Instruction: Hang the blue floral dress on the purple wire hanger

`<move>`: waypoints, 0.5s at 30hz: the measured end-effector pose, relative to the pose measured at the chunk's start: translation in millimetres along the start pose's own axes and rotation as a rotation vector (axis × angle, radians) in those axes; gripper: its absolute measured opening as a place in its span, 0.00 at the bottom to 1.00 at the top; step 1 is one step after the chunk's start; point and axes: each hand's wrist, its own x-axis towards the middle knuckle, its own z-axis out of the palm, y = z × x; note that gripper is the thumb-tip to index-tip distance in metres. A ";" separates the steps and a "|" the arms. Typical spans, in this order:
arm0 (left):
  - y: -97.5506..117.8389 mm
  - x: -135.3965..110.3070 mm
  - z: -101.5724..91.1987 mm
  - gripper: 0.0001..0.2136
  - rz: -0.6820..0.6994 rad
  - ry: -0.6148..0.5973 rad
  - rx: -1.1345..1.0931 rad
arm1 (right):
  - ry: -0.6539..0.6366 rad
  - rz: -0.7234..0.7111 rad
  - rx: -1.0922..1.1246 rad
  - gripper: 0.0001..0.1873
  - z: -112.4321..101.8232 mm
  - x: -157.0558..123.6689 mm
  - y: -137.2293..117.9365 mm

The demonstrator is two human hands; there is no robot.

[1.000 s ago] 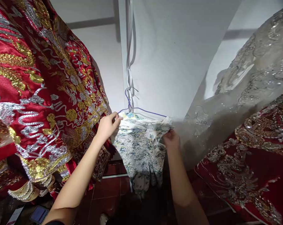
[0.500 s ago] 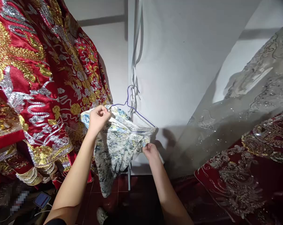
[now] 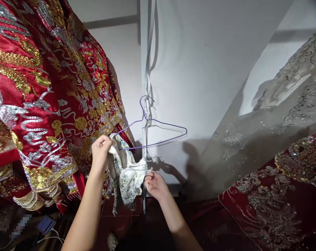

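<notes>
A small white garment with a blue-green floral print (image 3: 129, 174) hangs slack between my two hands, below a purple wire hanger (image 3: 158, 130). My left hand (image 3: 100, 151) is closed on one upper corner, right by the hanger's left tip. My right hand (image 3: 154, 184) pinches the other corner, lower and to the right, under the hanger's middle. The hanger hangs by its hook from a white strap (image 3: 147, 69) at the wall corner, and most of its frame is bare.
A red robe with gold and silver embroidery (image 3: 43, 97) hangs close on the left. A sheer sequinned gown (image 3: 278, 111) and another red beaded garment (image 3: 278, 195) fill the right. White walls behind, dark red floor tiles (image 3: 121, 212) below, a phone (image 3: 45, 224) at lower left.
The floral garment has come off the right arm of the hanger, which swung back level. My right hand moved down and left with its corner; my left hand stayed near the hanger's left tip.
</notes>
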 end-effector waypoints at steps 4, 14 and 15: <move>-32.3 -41.7 -30.6 0.11 -0.139 0.196 -0.050 | -0.030 0.033 0.058 0.04 2.3 -0.4 -17.7; -64.9 -162.7 34.6 0.13 -0.238 -0.382 0.132 | -0.085 -0.027 -0.670 0.27 1.2 -4.3 36.4; -59.3 -163.7 38.0 0.11 -0.205 -0.490 0.178 | -0.093 -0.073 -0.642 0.27 2.6 -9.7 33.0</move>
